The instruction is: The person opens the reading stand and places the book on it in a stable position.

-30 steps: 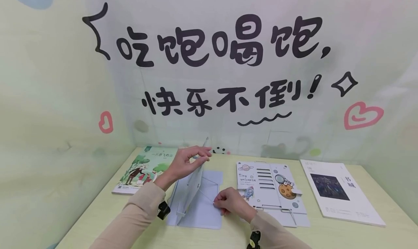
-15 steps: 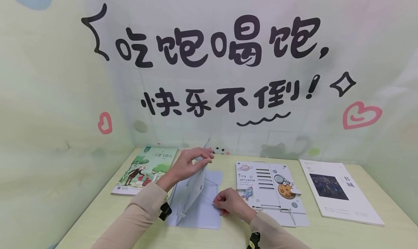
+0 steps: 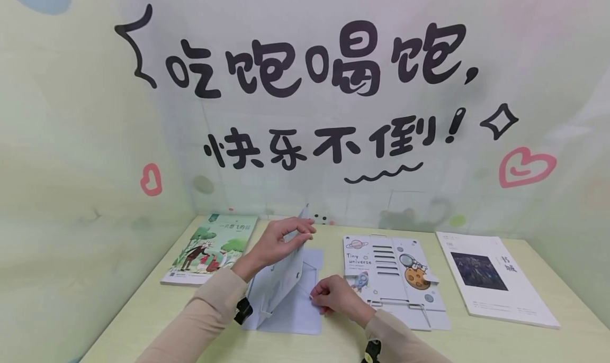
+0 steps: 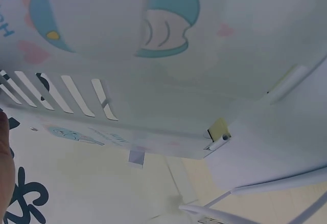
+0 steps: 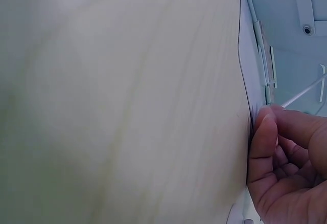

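A folding book stand stands partly unfolded in the head view, its pale blue base (image 3: 305, 318) flat on the table. Its printed panel (image 3: 287, 275) is raised on edge and leans to the right. My left hand (image 3: 276, 242) grips this panel near its top, thumb and fingers about the edge. The left wrist view shows the panel's cartoon print and row of slots close up, with a finger (image 4: 5, 162) at the left border. Low at the base's right side, my right hand (image 3: 335, 297) pinches the stand's thin wire support (image 5: 306, 89) between thumb and forefinger.
A second book stand (image 3: 388, 289) with space pictures lies to the right of my right hand. Beyond it is a white book (image 3: 495, 299). A green picture book (image 3: 214, 246) lies at the back left. A printed cloth backdrop (image 3: 286, 193) rises behind the table (image 3: 514, 347).
My left hand has moved slightly to the right, and the panel leans a little further that way. The right hand keeps its pinch at the base's right side.
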Demonstrator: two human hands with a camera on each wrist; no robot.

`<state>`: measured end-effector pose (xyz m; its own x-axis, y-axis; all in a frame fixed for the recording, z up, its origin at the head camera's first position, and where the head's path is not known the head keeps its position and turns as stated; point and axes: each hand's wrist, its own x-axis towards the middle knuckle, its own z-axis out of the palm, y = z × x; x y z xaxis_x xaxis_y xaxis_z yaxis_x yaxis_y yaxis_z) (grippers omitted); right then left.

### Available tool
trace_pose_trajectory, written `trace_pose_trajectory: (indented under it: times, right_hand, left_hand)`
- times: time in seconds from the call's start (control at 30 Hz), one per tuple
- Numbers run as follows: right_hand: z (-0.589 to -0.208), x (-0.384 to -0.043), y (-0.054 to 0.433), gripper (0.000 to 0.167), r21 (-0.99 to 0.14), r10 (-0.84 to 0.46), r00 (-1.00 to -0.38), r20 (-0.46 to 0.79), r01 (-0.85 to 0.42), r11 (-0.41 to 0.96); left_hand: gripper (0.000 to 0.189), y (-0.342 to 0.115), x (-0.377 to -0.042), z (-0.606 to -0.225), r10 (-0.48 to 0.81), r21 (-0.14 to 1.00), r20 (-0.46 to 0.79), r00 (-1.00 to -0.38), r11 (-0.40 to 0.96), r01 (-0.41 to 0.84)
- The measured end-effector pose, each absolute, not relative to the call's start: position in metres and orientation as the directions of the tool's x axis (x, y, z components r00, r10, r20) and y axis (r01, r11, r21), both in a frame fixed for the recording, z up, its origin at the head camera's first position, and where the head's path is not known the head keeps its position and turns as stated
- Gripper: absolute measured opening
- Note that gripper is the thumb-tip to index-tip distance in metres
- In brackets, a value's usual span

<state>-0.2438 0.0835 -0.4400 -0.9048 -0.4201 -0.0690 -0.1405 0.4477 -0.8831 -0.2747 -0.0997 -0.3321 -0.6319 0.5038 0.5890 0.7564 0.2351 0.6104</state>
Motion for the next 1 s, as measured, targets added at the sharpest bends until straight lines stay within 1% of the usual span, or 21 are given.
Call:
trace_pose_trajectory:
  times: [0.17, 0.3, 0.4, 0.53, 0.7, 0.83, 0.9, 1.0]
  right_hand:
    - [-0.438, -0.240, 0.084, 0.003, -0.888, -0.425, -0.901, -0.086, -0.124, 0.442]
    - [-0.438, -0.236, 0.085, 0.009, -0.906, -0.425, -0.900, -0.097, -0.097, 0.413]
    - [-0.440, -0.230, 0.086, 0.016, -0.928, -0.418, -0.905, -0.076, -0.089, 0.361]
    - [-0.443, -0.217, 0.084, 0.025, -0.966, -0.395, -0.918, -0.025, -0.079, 0.246]
    - [-0.442, -0.194, 0.071, 0.028, -0.997, -0.376, -0.927, 0.011, -0.038, 0.064]
    - [-0.437, -0.176, 0.055, 0.031, -0.998, -0.386, -0.922, 0.028, -0.005, -0.061]
    - [-0.434, -0.170, 0.047, 0.032, -0.994, -0.386, -0.922, 0.038, 0.004, -0.106]
    - [-0.429, -0.164, 0.036, 0.033, -0.988, -0.371, -0.927, 0.055, 0.003, -0.156]
  left_hand:
    - [0.006, -0.099, -0.273, -0.333, 0.500, 0.617, 0.586, -0.638, 0.234, 0.751]
    - [0.007, -0.099, -0.274, -0.334, 0.499, 0.620, 0.582, -0.642, 0.238, 0.747]
    - [0.007, -0.099, -0.276, -0.336, 0.496, 0.625, 0.580, -0.647, 0.239, 0.743]
    - [0.008, -0.101, -0.287, -0.348, 0.490, 0.651, 0.572, -0.658, 0.216, 0.728]
    - [0.009, -0.103, -0.298, -0.357, 0.472, 0.763, 0.516, -0.715, 0.127, 0.634]
    - [0.015, -0.106, -0.302, -0.357, 0.425, 0.823, 0.492, -0.760, 0.058, 0.565]
    - [0.018, -0.109, -0.305, -0.357, 0.382, 0.826, 0.495, -0.781, 0.074, 0.559]
    - [0.021, -0.116, -0.313, -0.359, 0.317, 0.833, 0.468, -0.825, 0.153, 0.531]
